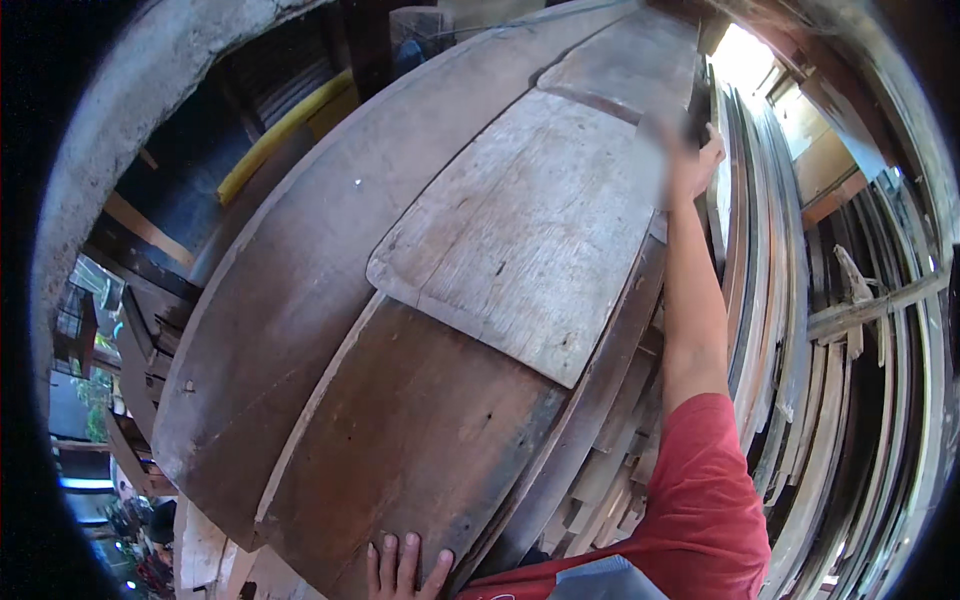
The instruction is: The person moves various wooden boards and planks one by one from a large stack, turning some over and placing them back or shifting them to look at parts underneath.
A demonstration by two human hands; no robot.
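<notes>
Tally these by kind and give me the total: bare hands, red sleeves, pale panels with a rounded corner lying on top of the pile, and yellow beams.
Hands: 2 (left hand, right hand)
Red sleeve: 1
Pale panel: 1
Yellow beam: 1
Total: 5

No lettering, labels, numbers or signs can be read.

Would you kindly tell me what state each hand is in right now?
Left hand: open, spread on the flat brown wooden panel.
Right hand: beside the pale weathered wooden board; partly blurred, grip cannot be told.
</notes>
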